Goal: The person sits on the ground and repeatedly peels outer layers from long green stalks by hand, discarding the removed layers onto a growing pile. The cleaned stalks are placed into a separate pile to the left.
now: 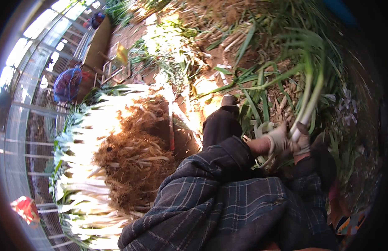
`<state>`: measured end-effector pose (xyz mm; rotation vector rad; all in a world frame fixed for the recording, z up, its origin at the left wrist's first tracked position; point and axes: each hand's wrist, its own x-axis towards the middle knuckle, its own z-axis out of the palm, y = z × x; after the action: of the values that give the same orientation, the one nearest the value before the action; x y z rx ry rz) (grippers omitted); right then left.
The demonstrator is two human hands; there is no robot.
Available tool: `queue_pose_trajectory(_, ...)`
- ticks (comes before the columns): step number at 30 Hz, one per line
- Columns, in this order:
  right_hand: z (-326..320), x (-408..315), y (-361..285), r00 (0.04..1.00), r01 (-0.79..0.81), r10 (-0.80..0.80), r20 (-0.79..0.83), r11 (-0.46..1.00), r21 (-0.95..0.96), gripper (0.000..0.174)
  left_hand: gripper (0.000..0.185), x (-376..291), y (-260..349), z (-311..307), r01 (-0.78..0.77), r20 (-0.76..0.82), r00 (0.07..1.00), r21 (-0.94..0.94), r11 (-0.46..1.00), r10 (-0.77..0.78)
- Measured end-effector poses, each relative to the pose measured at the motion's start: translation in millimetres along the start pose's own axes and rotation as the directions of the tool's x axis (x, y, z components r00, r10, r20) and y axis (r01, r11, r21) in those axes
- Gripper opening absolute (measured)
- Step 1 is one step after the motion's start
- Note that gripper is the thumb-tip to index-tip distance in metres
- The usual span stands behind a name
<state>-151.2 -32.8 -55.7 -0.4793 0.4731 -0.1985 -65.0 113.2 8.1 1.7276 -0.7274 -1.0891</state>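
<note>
Two long green onions (307,102), white below and green above, slant up from between my gloved hands. My right hand (303,139) closes around their white lower stems, its thumb lying along them. Close against it on the left, my left hand (277,139) is blurred and touches the stems' lower part; what its fingers hold is hidden. Pale stem ends and roots (271,161) show dimly beneath the hands. The leafy tops blur at the upper right, above a litter of stripped leaves (256,97).
Left of me lies a long stack of green onions (87,185), brown roots (134,163) facing me. A thin red stick (172,131) stands beside it. Farther off are a blue net bag (67,84), a small frame (115,70) and leaf heaps (172,47). A red bag (25,208) sits far left.
</note>
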Motion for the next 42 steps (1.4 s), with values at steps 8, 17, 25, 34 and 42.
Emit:
queue_pose_trajectory(8, -59.2, 22.5, -3.4, 0.98, 0.029, -0.045, -0.193, 0.996, -0.085, 0.049, 0.047, -30.3, 9.3, -25.3, 0.006, 0.057, 0.997, 0.602, 0.799, -0.05)
queue_pose_trajectory(17, 168.2, 16.8, -7.6, 0.697, 0.308, -0.022, 0.717, 0.912, -0.271, 0.061, 0.042, -189.4, 73.7, -146.4, 0.085, -0.526, 0.794, 0.591, 0.802, 0.304)
queue_pose_trajectory(25, 157.1, 7.3, 9.5, 0.92, 0.086, 0.197, 0.339, 0.742, -0.665, 0.042, 0.064, -430.7, 11.2, -291.0, -0.175, -0.862, -0.378, 0.426, 0.888, 0.339)
queue_pose_trajectory(34, -28.0, 13.9, -3.0, 0.966, -0.248, 0.255, -0.038, 0.879, -0.406, 0.017, 0.095, -456.6, -83.4, -313.9, 0.721, -0.836, -0.549, -0.474, 0.505, -0.001)
queue_pose_trajectory(42, -120.1, 33.8, 16.5, 0.99, -0.134, 0.034, -0.136, 0.518, -0.845, 0.022, 0.078, -176.9, 1.4, -265.4, 0.09, -0.937, 0.12, 0.34, 0.936, 0.328)
